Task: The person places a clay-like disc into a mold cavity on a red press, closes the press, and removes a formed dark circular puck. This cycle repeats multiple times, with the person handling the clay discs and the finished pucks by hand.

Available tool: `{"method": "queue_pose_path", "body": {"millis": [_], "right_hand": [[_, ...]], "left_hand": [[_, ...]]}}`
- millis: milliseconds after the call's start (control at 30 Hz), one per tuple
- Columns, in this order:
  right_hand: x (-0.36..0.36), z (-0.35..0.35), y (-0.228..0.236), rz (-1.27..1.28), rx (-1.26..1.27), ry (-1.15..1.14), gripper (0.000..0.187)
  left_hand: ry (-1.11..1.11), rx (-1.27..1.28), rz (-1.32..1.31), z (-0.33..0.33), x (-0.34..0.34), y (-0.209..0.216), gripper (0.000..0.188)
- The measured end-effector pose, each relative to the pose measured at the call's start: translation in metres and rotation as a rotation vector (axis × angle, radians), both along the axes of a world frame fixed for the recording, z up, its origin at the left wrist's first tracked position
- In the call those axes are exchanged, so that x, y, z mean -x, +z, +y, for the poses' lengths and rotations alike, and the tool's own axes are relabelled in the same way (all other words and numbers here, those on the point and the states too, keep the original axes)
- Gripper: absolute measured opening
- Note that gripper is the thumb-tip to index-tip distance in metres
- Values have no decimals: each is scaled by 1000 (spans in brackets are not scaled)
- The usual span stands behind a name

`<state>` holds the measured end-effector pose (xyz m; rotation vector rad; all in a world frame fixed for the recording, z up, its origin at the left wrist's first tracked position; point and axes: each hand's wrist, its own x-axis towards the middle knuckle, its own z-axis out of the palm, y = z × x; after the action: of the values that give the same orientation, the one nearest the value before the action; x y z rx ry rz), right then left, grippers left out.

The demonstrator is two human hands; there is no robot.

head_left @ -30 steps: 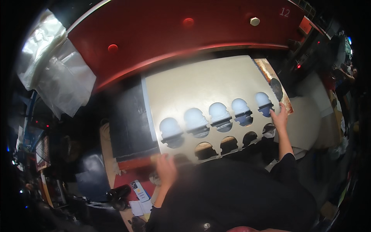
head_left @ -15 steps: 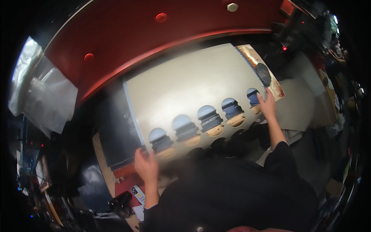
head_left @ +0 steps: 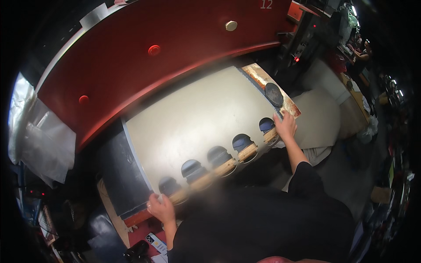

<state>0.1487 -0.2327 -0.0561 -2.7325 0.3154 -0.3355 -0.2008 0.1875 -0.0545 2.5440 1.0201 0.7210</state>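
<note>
A wide, pale beige sheet (head_left: 193,114) lies in front of me, with a row of several rounded cut-outs along its near edge. My left hand (head_left: 162,211) pinches its near left corner between thumb and fingers. At the near right corner, my right hand (head_left: 286,126) grips the sheet's edge, thumb on top. Through the cut-outs I see dark surfaces and a strip of bare wood (head_left: 224,167). Just beyond my right hand, a dark oval piece (head_left: 274,94) rests on a worn, rust-stained board (head_left: 290,106).
A red machine body (head_left: 175,28) with round buttons spans the far side. Left of the sheet is a black slab (head_left: 120,175). Clear plastic (head_left: 48,136) hangs at far left. A phone (head_left: 155,242) lies low left. More beige sheet material (head_left: 318,116) drapes at right.
Both hands have closed on the sheet's near corners, where their fingers were looser before. The whole view has shifted, so the machine and sheet appear farther left.
</note>
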Motion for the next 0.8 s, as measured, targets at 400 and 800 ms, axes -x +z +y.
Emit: {"method": "queue_pose_path", "body": {"millis": [400, 800], "right_hand": [[-182, -21, -54, -1, 94, 344, 91], [-178, 0, -23, -18, -181, 195, 71]], "left_hand": [[-160, -226, 193, 1, -34, 20, 68], [-46, -47, 29, 9, -30, 11, 58]]}}
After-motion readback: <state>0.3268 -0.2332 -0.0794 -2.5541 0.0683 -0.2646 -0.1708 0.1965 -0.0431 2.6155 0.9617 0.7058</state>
